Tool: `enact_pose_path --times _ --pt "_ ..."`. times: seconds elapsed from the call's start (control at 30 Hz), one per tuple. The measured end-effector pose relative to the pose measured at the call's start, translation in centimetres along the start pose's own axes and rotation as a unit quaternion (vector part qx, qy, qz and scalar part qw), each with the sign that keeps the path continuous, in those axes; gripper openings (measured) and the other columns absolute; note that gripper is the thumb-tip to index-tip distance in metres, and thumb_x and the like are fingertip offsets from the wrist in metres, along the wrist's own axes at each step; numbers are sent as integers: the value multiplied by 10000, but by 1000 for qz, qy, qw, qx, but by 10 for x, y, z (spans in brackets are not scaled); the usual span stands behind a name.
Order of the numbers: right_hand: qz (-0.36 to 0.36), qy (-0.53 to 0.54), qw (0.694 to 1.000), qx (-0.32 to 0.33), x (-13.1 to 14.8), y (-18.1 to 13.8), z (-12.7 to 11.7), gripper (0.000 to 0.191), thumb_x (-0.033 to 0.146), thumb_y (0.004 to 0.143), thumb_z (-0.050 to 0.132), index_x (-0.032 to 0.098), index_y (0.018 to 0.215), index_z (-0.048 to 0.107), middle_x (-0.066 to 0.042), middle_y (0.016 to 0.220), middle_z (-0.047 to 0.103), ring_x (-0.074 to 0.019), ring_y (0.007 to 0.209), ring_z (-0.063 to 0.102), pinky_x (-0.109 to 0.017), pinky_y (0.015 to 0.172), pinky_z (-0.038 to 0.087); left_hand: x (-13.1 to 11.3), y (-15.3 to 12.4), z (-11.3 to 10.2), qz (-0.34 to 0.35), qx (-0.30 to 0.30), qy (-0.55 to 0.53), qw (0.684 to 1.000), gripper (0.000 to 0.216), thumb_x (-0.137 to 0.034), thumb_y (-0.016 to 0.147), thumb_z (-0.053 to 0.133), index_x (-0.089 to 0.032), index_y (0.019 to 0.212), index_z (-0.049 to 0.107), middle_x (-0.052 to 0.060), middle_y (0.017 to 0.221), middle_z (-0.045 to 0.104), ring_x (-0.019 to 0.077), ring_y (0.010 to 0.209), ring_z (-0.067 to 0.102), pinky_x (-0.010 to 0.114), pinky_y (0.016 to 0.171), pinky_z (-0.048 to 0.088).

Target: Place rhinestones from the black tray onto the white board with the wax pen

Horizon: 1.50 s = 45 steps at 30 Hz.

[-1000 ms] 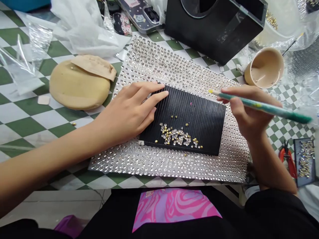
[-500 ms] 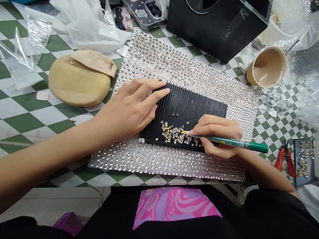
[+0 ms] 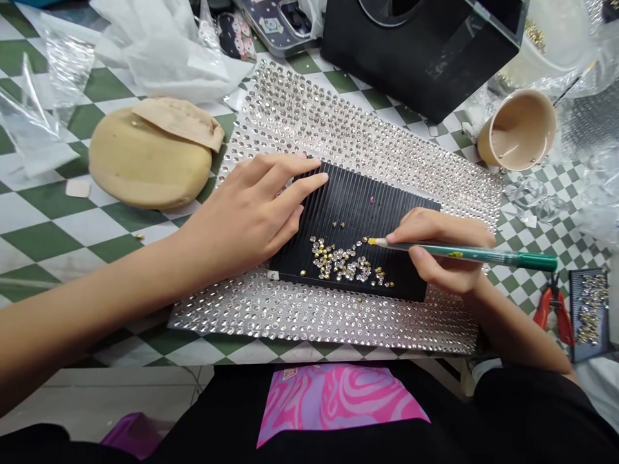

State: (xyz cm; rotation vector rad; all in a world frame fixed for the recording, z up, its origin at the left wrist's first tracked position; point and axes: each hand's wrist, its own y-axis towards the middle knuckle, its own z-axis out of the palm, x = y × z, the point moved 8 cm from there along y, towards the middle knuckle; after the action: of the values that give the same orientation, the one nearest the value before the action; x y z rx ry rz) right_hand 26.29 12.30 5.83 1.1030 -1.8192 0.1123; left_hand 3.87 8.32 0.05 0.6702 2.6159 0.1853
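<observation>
A black ribbed tray [image 3: 367,212] lies on a sheet covered in rows of rhinestones [image 3: 309,129]. A small heap of loose gold and clear rhinestones [image 3: 343,263] sits in the tray's near half. My left hand [image 3: 254,209] rests flat on the tray's left end, fingers stretched out. My right hand [image 3: 442,251] is closed on a green picker pencil [image 3: 483,256]; its yellow tip hangs just above the heap's right side.
A tan sponge pad [image 3: 145,158] lies left of the sheet. Behind stand a black box [image 3: 416,45] and a tipped beige cup [image 3: 520,129]. Red pliers [image 3: 554,306] and a small tray of stones [image 3: 587,312] sit at right. Plastic bags [image 3: 159,45] crowd the back.
My right hand brought the pencil down from above the sheet to the heap, touched it, then lifted the tip a little up and right. My left hand has stayed put.
</observation>
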Motion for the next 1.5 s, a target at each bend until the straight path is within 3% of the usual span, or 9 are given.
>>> enact_pose_path --times 0.17,0.37,0.6,0.77,0.93,1.03,1.17,1.27,1.5 --pt "-19 -17 1000 -17 -1 0 1 326 111 867 664 277 1095 828 -12 856 828 -158 629 710 -309 575 578 -3 1 -1 18 -4 20 1000 650 -213 1087 426 -375 1699 277 102 1702 543 358 1585 554 590 1324 512" --pt "19 -59 995 -80 -10 -1 -12 199 189 929 668 277 987 837 -16 773 802 -160 586 691 -311 513 526 -3 1 -1 15 2 34 999 687 -223 1102 392 -430 1719 172 87 1690 546 344 1582 558 595 1310 531" --pt "28 -82 991 -102 -16 -4 -16 180 198 959 670 277 994 828 -17 818 816 -158 631 718 -316 566 544 -2 0 0 12 -8 14 1000 634 -233 1101 404 -398 1700 273 80 1701 545 346 1589 550 588 1335 505" --pt "8 -65 991 -114 -17 -7 -16 156 255 940 671 285 948 824 -8 716 760 -163 547 646 -343 511 501 -3 0 1 9 5 23 1000 657 -221 1101 392 -402 1712 232 96 1719 524 350 1602 537 602 1329 508" --pt "-16 -62 994 -93 -15 -6 -12 227 152 880 676 279 982 834 0 736 767 -155 574 651 -321 527 505 -1 0 0 0 7 4 1000 651 -230 1097 418 -435 1696 268 46 1725 523 332 1609 529 588 1339 496" --pt "-22 -55 993 -100 -14 -6 -11 258 121 866 675 275 991 839 4 752 771 -149 586 652 -309 534 504 -2 1 -1 5 3 13 1000 578 -244 1114 391 -387 1670 327 55 1713 537 319 1605 533 572 1330 502" --pt "-19 -49 992 -117 -14 -7 -15 248 149 897 672 295 1003 842 10 745 773 -152 566 648 -321 529 501 -5 1 -1 15 8 33 999 513 -197 1127 352 -226 1638 392 128 1701 543 351 1597 536 600 1311 508" --pt "-2 -56 990 -126 -15 -8 -20 206 204 924 689 308 998 852 10 758 784 -159 581 664 -335 533 504 -6 1 -1 27 -5 43 999 516 -200 1124 364 -226 1639 394 140 1684 561 358 1573 567 593 1291 532" --pt "-17 -101 958 -269 -24 -8 -64 158 260 903 722 254 956 871 20 771 804 -136 606 730 -283 486 512 -5 0 -1 36 -20 60 997 535 -208 1121 383 -269 1652 373 136 1667 581 353 1556 592 569 1269 561"
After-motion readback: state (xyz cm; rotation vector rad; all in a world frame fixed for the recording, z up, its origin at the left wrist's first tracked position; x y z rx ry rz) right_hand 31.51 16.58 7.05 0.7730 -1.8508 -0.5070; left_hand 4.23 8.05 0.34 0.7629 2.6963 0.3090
